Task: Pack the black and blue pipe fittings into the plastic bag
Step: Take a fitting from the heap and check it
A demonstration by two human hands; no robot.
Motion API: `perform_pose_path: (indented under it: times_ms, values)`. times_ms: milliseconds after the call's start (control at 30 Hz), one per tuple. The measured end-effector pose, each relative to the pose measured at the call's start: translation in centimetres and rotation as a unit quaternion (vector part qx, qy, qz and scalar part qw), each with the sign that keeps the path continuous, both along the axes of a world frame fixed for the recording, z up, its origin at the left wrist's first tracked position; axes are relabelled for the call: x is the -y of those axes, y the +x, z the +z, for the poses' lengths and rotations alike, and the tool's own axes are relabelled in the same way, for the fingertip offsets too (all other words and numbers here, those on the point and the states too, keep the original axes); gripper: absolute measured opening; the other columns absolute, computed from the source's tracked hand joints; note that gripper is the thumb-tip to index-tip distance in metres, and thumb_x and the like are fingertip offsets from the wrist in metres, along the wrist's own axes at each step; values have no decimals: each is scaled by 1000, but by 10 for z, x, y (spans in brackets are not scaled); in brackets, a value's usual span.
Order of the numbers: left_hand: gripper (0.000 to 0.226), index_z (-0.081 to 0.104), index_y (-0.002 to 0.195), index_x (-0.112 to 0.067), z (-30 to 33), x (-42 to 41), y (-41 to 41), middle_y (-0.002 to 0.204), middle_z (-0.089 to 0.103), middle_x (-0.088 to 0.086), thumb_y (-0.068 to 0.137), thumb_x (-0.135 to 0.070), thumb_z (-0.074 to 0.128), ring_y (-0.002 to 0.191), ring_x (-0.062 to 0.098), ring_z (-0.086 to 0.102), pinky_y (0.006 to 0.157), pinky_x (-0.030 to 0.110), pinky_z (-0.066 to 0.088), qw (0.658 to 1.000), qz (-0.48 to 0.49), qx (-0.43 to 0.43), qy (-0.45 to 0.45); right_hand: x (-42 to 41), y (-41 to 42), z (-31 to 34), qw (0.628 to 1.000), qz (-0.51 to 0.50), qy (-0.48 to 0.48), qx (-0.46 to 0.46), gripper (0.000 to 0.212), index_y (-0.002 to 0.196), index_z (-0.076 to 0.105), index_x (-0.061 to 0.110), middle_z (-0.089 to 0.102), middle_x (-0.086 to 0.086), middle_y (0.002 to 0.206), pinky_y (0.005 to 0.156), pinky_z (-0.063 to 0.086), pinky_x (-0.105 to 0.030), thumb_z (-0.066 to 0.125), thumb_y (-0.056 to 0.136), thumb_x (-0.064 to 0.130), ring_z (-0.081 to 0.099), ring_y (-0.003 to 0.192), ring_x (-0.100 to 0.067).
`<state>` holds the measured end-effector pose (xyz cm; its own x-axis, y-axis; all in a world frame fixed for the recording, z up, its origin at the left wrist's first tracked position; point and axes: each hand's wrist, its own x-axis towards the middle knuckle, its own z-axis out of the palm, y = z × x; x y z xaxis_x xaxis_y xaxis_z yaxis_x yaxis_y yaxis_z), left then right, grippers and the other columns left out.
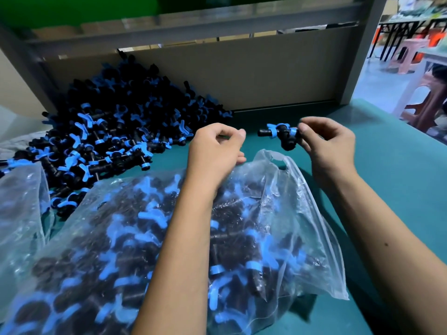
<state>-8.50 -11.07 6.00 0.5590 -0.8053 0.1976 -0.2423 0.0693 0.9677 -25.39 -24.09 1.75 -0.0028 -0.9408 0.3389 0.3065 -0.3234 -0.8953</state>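
Clear plastic made up the nearest thing in view: a plastic bag [302,238] lay on the green table [399,180], already holding many black and blue fittings, its mouth turned away from the person. Both forearms reached out over it. Just past the bag's far edge, the left hand [215,151] hung with its fingers curled and thumb and fingertips drawn together; whether it pinched the thin rim of the bag or nothing could not be told. Level with it, the right hand [326,143] pinched a tee fitting [281,135] by one blue-ringed end, holding it clear of the table beyond the bag's mouth. At the near left edge a second clear bag [19,209] stood slack. Farther back on the left, a large pile of loose fittings [116,124] was heaped against a grey back panel [254,76]. Beyond the table's right side stood plastic stools [408,56].
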Motion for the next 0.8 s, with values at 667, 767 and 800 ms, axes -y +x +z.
perform_pose_path:
  times_ms: [667,767,800]
  values:
    - [18,75,84,-4,2,-11,17,75,73,10,74,5,87,73,20,73,70,24,61,992,-1,-110,-55,-52,28,23,983,180,11,-45,14,96,71,0,75,-2,73,62,52,-16,76,84,-1,68,63,-8]
    - [19,76,83,-7,2,-13,23,78,74,12,73,4,88,77,22,72,72,24,61,992,1,-109,-67,-47,19,24,988,154,32,-5,19,100,69,-6,74,-8,76,64,52,-17,75,83,-2,70,64,-12]
    - [19,76,83,-7,2,-13,23,77,74,11,73,3,88,77,20,72,71,23,60,992,0,-104,-66,-46,18,24,987,155,32,-7,19,100,69,-6,74,-8,75,63,52,-16,75,83,-3,69,63,-11]
